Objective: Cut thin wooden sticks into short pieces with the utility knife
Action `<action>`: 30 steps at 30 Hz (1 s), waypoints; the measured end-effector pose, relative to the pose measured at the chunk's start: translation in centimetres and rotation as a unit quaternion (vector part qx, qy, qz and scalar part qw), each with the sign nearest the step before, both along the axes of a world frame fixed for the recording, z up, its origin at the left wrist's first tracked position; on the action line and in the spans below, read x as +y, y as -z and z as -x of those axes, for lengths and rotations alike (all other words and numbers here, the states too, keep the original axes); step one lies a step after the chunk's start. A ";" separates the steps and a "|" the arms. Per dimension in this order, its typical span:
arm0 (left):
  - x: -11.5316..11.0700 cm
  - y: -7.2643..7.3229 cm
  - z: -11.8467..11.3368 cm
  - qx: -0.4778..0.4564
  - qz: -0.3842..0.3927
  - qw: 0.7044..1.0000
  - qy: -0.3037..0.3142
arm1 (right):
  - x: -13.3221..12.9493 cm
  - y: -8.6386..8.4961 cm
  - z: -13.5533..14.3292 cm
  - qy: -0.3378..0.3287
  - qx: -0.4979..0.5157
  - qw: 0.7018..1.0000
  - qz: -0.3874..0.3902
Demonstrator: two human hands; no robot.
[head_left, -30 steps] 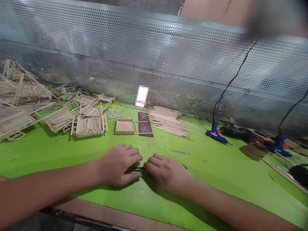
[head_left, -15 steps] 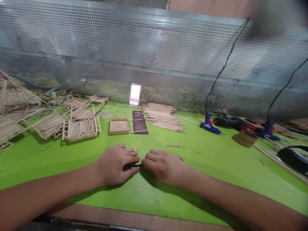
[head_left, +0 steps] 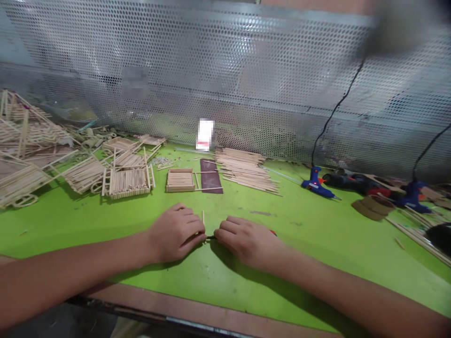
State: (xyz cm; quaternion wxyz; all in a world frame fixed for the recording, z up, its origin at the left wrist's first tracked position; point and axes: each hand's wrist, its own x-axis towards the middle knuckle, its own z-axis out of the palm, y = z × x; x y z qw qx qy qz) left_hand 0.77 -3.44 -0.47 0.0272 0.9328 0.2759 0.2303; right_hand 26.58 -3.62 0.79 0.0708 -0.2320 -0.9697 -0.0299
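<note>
My left hand [head_left: 176, 232] is closed, with thumb and fingertips pinched on a thin wooden stick [head_left: 203, 217] whose pale length shows above the fingers. To its right, my right hand [head_left: 246, 241] is closed over a slim tool. The tool's dark, narrow tip [head_left: 210, 237] reaches across to the left fingertips, and a red-orange end [head_left: 273, 233] shows behind the right hand. Its kind is hidden by the fingers. Both hands rest low over the green tabletop [head_left: 225, 291], near the front edge.
Beyond my hands lie a small stick frame [head_left: 180, 180], a brown sandpaper-like sheet [head_left: 210, 176] and a pile of sticks [head_left: 248, 169]. Stick-built pieces [head_left: 128, 180] crowd the left. A blue glue gun [head_left: 319, 183] and a brown tape roll [head_left: 373, 206] are on the right. Perforated metal [head_left: 211, 70] stands behind.
My left thumb and fingers have closed together around the stick, which were apart before. The right hand still grips the tool. The whole view has shifted slightly.
</note>
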 end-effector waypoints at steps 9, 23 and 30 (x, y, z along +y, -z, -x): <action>0.1 -0.4 -0.5 0.041 -0.020 0.999 0.025 | 0.1 0.0 -0.1 -0.003 0.004 1.000 0.012; -0.5 -0.3 2.5 0.056 -0.022 0.998 -0.017 | 0.9 1.0 3.2 -0.026 -0.016 0.999 -0.034; 0.1 -0.4 3.5 0.059 -0.010 0.998 -0.026 | 0.8 1.1 3.7 -0.038 -0.033 0.997 -0.066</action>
